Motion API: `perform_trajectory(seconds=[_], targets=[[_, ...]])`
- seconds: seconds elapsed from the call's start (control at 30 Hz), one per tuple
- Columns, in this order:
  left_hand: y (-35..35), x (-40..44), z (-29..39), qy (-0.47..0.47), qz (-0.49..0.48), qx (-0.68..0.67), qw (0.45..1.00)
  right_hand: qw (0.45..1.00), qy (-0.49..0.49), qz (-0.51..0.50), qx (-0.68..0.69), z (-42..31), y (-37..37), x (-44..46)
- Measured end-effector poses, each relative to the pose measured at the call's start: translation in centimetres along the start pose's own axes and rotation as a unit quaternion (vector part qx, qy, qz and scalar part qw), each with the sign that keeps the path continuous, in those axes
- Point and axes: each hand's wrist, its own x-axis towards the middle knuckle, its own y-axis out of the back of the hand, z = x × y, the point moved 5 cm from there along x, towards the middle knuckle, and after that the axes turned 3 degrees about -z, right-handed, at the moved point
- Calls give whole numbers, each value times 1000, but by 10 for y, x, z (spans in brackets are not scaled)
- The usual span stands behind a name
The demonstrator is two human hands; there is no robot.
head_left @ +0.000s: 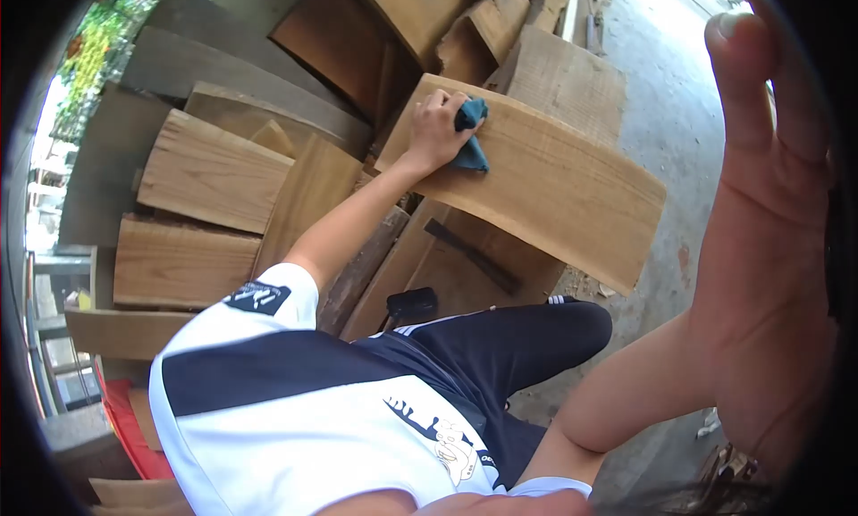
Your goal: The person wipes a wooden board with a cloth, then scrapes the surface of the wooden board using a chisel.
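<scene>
From where I stand, the left hand (435, 132) is on the upper face of a broad plank (545, 190), its fingers curled around a bunched teal cloth (472, 156) near one end. Gathered like that, I'd judge, the cloth makes a pad between skin and wood, easy to press flat. The plank lies broad face up over other timber, which seems to bring it within comfortable reach — the bent leg (500, 337) is just beside it.

The right hand (760, 194) is raised close to the camera, well apart from the wood; its fingers run out of view, so whether they grip anything I can't tell.

Beneath the plank's near edge, a dark flat bar (474, 257) and a black block (413, 303) rest on a lower board. More boards (214, 172) lean and overlap on the left, perhaps stacked that way to save room. Beyond is grey concrete floor (666, 96), with wood scraps by the plank — and greenery (107, 60) at the far left.
</scene>
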Motion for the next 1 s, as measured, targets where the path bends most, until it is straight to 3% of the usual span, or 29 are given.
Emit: perform_trajectory(seconds=[0.37, 0.63, 1.0], targets=[[0, 3, 1, 23, -13, -26, 999, 982, -75, 22, -171, 28, 5, 10], [1, 3, 1, 13, -22, -12, 1000, 970, -22, 57, -235, -3, 2, 20], [0, 3, 1, 16, -16, -33, 999, 940, -129, -45, -314, -8, 31, -19]])
